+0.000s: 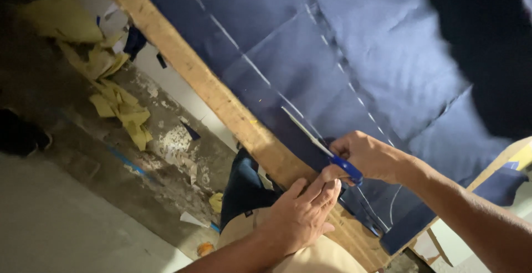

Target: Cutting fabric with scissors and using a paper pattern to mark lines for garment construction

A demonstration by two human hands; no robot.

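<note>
Dark blue cloth (354, 57) marked with white chalk lines lies spread over a wooden table (205, 82). My right hand (368, 154) grips scissors with blue handles (346, 168); their blades (302, 124) lie along a chalk line on the cloth. My left hand (302, 212) presses flat on the cloth's near edge at the table's rim, its fingertips just beside the scissor handles.
Yellow paper scraps (119, 104) and white bits litter the grey floor (83, 217) left of the table. A dark shoe-like shape (22, 134) sits at the far left. Blue cloth hangs off the table edge (244, 187) over my tan-clad lap (310, 256).
</note>
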